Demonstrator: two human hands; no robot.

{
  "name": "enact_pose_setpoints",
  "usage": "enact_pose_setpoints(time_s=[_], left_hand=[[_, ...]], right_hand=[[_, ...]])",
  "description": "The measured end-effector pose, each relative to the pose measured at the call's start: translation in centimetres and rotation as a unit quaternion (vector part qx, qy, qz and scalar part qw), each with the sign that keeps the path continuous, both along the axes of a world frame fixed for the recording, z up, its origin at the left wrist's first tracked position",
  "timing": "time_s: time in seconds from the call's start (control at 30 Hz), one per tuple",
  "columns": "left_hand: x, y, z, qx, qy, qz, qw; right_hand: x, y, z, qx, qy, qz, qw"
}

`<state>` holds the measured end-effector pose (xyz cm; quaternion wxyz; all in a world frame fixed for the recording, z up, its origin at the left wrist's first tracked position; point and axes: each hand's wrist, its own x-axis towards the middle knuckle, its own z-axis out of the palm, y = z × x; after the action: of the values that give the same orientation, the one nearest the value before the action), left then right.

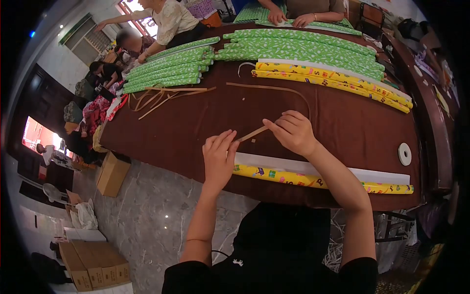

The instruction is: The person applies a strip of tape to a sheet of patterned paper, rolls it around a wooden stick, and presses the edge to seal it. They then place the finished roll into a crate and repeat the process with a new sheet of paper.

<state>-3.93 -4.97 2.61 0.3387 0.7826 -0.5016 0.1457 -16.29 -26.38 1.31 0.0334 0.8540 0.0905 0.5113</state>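
Observation:
A thin tan strip (254,133) is stretched between my two hands above the brown table. My left hand (219,156) pinches its lower left end, and my right hand (293,133) pinches it farther right. From my right hand the strip's loose length curves up and back to the left over the cloth. Just beneath my hands lies a partly unrolled yellow patterned roll (289,179) with its white underside showing. My right forearm crosses over this roll. A small tan square (253,140) rests on the cloth near the strip.
Green patterned rolls (303,51) and yellow rolls (333,84) lie across the far side of the brown table (186,122). Loose tan strips (169,95) lie at the left, a white tape roll (404,154) at the right. Co-workers (313,12) are at the far edge and left.

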Motion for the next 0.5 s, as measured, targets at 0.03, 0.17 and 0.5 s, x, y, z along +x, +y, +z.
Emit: enact_pose_setpoints(time_s=[0.03,0.17,0.5], left_hand=[[0.0,-0.1,0.1,0.016,-0.029,0.001,0.999],[0.9,-0.3,0.6,0.044,0.076,-0.051,0.995],[4.6,0.8,3.1,0.09,0.201,-0.15,0.964]], right_hand=[[0.0,0.1,0.0,0.014,-0.003,0.002,1.0],[0.2,0.2,0.1,0.037,-0.016,0.001,0.999],[-0.2,0.8,0.7,0.456,0.299,0.172,0.82]])
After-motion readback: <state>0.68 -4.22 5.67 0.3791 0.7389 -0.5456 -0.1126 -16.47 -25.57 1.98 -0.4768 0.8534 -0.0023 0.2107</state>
